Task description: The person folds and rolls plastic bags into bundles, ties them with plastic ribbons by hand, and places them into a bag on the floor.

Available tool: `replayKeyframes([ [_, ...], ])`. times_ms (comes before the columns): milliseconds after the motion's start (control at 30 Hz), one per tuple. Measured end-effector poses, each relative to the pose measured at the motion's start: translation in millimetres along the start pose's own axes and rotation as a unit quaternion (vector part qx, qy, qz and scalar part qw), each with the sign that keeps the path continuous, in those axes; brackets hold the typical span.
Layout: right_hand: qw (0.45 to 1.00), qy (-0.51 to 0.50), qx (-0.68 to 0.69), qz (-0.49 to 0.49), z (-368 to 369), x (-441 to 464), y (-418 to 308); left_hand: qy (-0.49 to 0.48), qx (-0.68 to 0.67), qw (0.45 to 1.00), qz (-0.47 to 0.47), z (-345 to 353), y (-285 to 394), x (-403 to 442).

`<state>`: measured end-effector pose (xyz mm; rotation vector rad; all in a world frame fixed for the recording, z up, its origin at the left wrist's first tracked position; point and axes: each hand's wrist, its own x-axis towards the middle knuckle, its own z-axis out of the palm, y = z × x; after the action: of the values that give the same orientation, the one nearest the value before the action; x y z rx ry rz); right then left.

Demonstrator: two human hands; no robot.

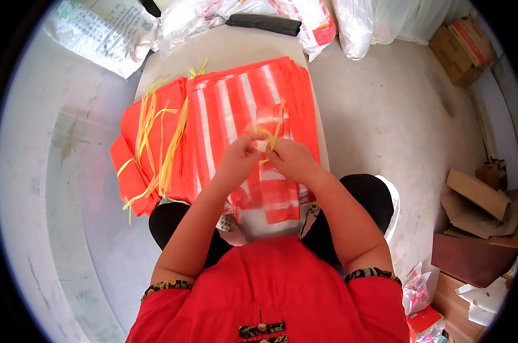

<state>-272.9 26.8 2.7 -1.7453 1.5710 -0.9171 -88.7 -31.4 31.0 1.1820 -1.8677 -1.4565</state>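
Observation:
My left hand (239,159) and my right hand (295,160) are close together over a stack of red-and-white striped plastic bags (213,108). Both have their fingertips pinched on a thin yellow strip (273,139), its ends slightly blurred. The strip crosses a folded red-and-white striped bundle (277,191) that lies on the stack below my hands. My fingers hide part of the strip where it crosses the bundle. To the left, more yellow strips (170,157) lie loose over red folded bundles (134,171).
The stack rests on a light table (224,48) between my knees. A black roll (263,24) lies at its far end, near white plastic sacks (102,34). Cardboard boxes (476,206) stand on the right, and another carton (462,50) is further back.

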Motion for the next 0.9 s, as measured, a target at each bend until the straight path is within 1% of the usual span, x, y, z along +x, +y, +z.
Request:
replayKeyframes([
  [33,1.000,-0.001,-0.003,-0.009,2.3,1.1,2.9,-0.020,0.136,0.990,0.027,1.7,-5.0,-1.9],
  [67,1.000,-0.001,-0.006,-0.016,3.1,1.5,5.3,-0.026,0.138,0.990,0.011,4.3,-9.0,-3.9],
  [133,1.000,-0.014,0.010,-0.026,0.2,0.1,5.7,-0.042,0.144,0.988,-0.021,13.3,9.1,-9.7],
  [167,0.999,-0.020,0.018,-0.032,-0.9,-0.8,5.1,-0.033,0.086,0.996,0.000,15.9,-3.4,-6.9],
  [267,0.999,-0.011,0.036,-0.025,-3.3,-1.4,3.6,-0.016,0.026,1.000,-0.007,18.3,-0.5,-6.4],
  [367,0.996,-0.035,0.064,0.059,-10.7,-2.2,0.9,0.001,0.122,0.991,-0.051,16.2,-9.5,-2.6],
  [467,0.978,-0.047,0.186,0.077,-5.0,1.2,14.7,0.032,0.004,0.998,-0.056,22.7,-31.8,-0.8],
  [567,0.984,-0.025,0.169,0.046,-7.4,-1.2,9.9,0.042,-0.107,0.987,-0.116,24.8,-35.3,-1.2],
  [667,0.997,-0.012,0.074,0.001,-10.7,-2.3,0.3,0.028,-0.124,0.984,-0.121,23.1,-33.0,-2.7],
  [767,0.984,0.100,-0.016,-0.147,2.2,-0.4,9.4,0.025,-0.019,0.997,-0.073,23.6,-30.8,-5.0],
  [800,0.982,0.105,-0.021,-0.155,3.9,-0.1,10.7,0.034,0.056,0.998,0.002,23.5,-29.4,-7.1],
  [833,0.980,0.110,-0.026,-0.163,5.5,0.1,11.9,0.042,0.130,0.988,0.077,23.3,-27.2,-10.0],
  [867,0.978,0.115,-0.030,-0.172,6.9,0.3,12.8,0.050,0.203,0.966,0.151,23.0,-25.5,-12.7],
  [900,0.979,0.104,-0.038,-0.173,7.9,0.5,14.3,0.050,0.218,0.961,0.164,22.7,-24.3,-15.1],
])
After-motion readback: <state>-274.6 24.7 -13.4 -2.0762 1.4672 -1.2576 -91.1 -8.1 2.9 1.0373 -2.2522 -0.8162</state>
